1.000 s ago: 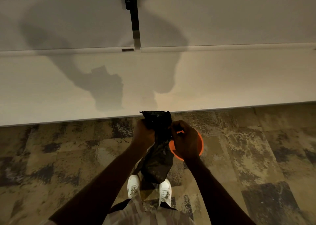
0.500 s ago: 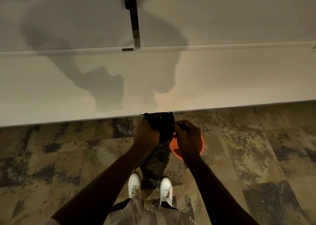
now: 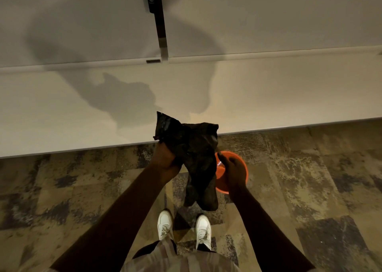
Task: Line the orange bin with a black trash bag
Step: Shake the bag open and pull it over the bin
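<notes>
A crumpled black trash bag (image 3: pixel 193 158) hangs in the air in front of me, its top edge spread wider than its drooping lower end. My left hand (image 3: pixel 165 160) grips the bag's upper left edge. My right hand (image 3: pixel 233 170) pinches the bag's right edge with fingertips. The round orange bin (image 3: pixel 240 164) stands on the carpet below and behind my right hand, partly hidden by that hand and the bag.
A white desk surface (image 3: pixel 268 98) runs across just beyond the bin, its edge overhanging the patterned carpet (image 3: pixel 310 178). A dark vertical post (image 3: pixel 159 19) splits the white panels behind it. My white shoes (image 3: pixel 184 228) stand close below the bag.
My hands have moved apart, spreading the bag's top wider. A corner of the bag now sticks up on the left, and more of the orange bin shows.
</notes>
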`<control>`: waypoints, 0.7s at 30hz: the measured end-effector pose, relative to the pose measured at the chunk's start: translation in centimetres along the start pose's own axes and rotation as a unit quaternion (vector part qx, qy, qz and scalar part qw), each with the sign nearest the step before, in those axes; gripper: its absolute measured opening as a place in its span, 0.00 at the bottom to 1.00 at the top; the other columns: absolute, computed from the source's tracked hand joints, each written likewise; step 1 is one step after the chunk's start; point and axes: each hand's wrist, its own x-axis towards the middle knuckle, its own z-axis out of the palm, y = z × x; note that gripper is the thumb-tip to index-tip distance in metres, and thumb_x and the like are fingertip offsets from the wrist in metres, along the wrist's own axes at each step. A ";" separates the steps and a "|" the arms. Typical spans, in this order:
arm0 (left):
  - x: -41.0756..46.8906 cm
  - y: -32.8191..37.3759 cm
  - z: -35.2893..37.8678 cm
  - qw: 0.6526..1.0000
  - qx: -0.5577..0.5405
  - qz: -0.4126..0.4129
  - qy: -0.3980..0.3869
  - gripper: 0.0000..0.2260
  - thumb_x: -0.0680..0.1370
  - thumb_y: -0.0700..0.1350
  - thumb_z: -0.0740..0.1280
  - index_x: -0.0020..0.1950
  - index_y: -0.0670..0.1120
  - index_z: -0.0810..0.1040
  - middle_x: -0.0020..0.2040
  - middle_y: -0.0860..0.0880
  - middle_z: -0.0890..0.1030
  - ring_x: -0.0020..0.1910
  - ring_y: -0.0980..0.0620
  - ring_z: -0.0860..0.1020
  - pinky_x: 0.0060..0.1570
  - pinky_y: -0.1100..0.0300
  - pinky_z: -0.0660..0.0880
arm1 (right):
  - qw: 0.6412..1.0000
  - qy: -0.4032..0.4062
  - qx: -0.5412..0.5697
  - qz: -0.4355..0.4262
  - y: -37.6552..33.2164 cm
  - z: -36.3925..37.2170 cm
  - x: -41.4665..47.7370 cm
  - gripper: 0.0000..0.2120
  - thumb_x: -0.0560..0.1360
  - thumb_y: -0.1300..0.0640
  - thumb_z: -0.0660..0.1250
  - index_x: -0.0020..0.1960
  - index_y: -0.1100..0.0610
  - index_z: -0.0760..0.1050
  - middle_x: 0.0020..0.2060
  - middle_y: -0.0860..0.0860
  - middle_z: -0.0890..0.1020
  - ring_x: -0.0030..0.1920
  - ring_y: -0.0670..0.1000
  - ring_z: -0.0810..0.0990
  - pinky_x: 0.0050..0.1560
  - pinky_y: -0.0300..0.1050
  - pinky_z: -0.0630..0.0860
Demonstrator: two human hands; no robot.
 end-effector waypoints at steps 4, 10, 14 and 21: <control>-0.5 1.3 0.1 0.997 -0.061 -0.014 -0.039 0.12 0.75 0.51 0.69 0.45 0.49 0.91 0.49 0.48 0.90 0.48 0.49 0.89 0.48 0.56 0.86 | 0.996 -0.033 0.076 0.038 1.6 -0.8 0.0 0.12 0.82 0.54 0.70 0.62 0.58 0.83 0.60 0.60 0.86 0.58 0.59 0.86 0.56 0.56 0.84; 0.4 2.1 -1.9 0.995 -0.095 -0.019 0.012 0.15 0.83 0.51 0.64 0.50 0.47 0.89 0.52 0.46 0.88 0.51 0.46 0.87 0.61 0.47 0.81 | 0.949 -0.140 0.220 0.179 3.0 -1.2 -1.6 0.27 0.79 0.53 0.66 0.77 0.57 0.73 0.70 0.62 0.79 0.67 0.65 0.80 0.70 0.64 0.74; 2.0 2.3 -4.7 0.990 -0.077 -0.033 0.116 0.10 0.84 0.44 0.66 0.61 0.41 0.81 0.62 0.40 0.82 0.59 0.40 0.80 0.78 0.40 0.67 | 0.946 -0.097 0.264 0.159 2.7 -2.5 -0.5 0.23 0.84 0.56 0.62 0.78 0.60 0.71 0.75 0.63 0.75 0.75 0.68 0.73 0.79 0.72 0.62; 4.9 -1.7 -8.3 0.924 0.194 -0.062 0.323 0.14 0.88 0.41 0.57 0.70 0.39 0.74 0.62 0.38 0.77 0.47 0.43 0.79 0.47 0.46 0.77 | 0.964 -0.035 0.246 0.090 0.3 -4.1 -0.4 0.22 0.76 0.53 0.75 0.66 0.64 0.81 0.63 0.63 0.85 0.62 0.67 0.85 0.65 0.69 0.79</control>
